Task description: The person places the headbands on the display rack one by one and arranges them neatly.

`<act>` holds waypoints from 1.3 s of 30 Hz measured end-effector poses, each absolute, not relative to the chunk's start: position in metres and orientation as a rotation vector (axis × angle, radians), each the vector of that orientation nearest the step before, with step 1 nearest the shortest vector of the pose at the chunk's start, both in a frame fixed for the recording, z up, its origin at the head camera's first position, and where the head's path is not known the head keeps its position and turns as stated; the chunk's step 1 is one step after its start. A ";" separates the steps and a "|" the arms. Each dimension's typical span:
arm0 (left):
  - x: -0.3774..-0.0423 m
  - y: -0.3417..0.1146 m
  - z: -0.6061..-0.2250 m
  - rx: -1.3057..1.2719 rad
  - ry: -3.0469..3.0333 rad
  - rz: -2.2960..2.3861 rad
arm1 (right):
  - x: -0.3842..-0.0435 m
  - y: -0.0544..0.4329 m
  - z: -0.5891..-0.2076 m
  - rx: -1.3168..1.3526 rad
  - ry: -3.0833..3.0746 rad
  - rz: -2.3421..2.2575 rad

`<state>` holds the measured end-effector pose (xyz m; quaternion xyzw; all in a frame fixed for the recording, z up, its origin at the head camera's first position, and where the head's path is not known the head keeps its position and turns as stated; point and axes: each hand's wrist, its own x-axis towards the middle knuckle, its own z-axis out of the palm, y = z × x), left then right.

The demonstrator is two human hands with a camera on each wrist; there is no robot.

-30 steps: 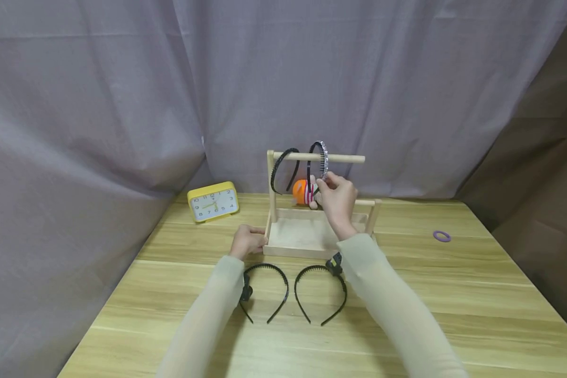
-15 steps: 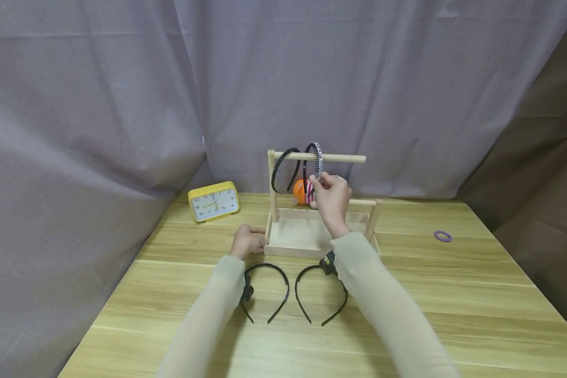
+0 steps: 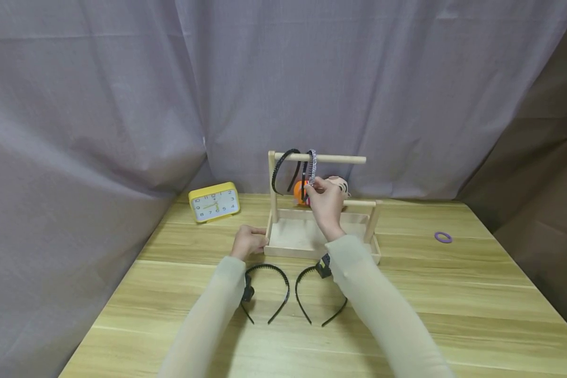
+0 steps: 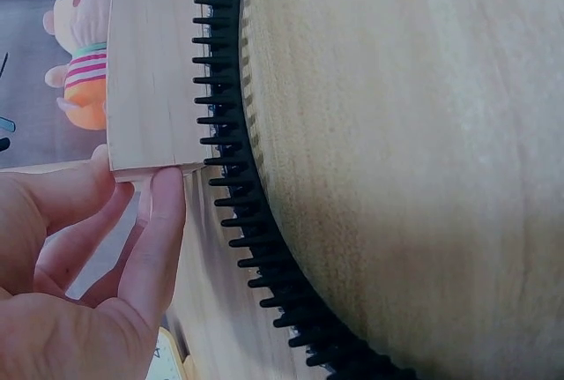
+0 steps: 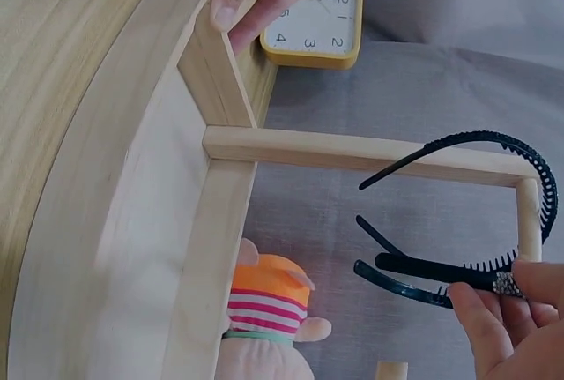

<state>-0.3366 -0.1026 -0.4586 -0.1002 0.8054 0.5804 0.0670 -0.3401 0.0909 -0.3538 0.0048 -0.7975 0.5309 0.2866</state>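
Observation:
A wooden stand [image 3: 321, 253] has a shallow tray and a top bar [image 3: 342, 158]. My left hand [image 3: 247, 242] grips the tray's front left corner; the left wrist view shows thumb and fingers pinching the wood. On the bar hang a black headband [image 3: 277, 166], near the upright, and a black headband with silver sparkles [image 3: 313, 164] to its right. My right hand [image 3: 327, 206] pinches the sparkly headband low on its near side. In the right wrist view, the fingertips [image 5: 476, 309] cover part of that band, beside its silver stones.
Two black toothed headbands [image 3: 285, 279] [image 3: 298, 283] lie on the table before the stand, partly under the sleeves. A yellow clock [image 3: 216, 203] stands at left, a purple ring [image 3: 442, 237] lies at right. Behind the stand is a plush doll [image 5: 269, 309]. Curtains hang behind.
My right hand has moved left, sliding the sparkly headband along the bar closer to the black one. The band also sits a little lower. My left hand stays at the tray corner.

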 end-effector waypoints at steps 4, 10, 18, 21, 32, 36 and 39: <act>-0.335 -0.102 -0.458 -0.287 2.427 1.769 | -0.340 0.091 -0.354 0.077 -2.154 1.469; -0.334 -0.099 -0.459 -0.292 2.439 1.777 | -0.340 0.096 -0.358 0.123 -2.186 1.577; -0.331 -0.098 -0.459 -0.308 2.460 1.740 | -0.335 0.110 -0.364 0.121 -2.269 1.524; -0.331 -0.099 -0.459 -0.293 2.463 1.743 | -0.334 0.114 -0.363 0.132 -2.258 1.519; -0.329 -0.097 -0.457 -0.308 2.488 1.718 | -0.321 0.123 -0.362 0.132 -2.362 1.462; -0.329 -0.097 -0.457 -0.304 2.501 1.710 | -0.314 0.127 -0.366 0.131 -2.427 1.493; -0.329 -0.098 -0.456 -0.292 2.504 1.706 | -0.309 0.130 -0.370 0.126 -2.447 1.513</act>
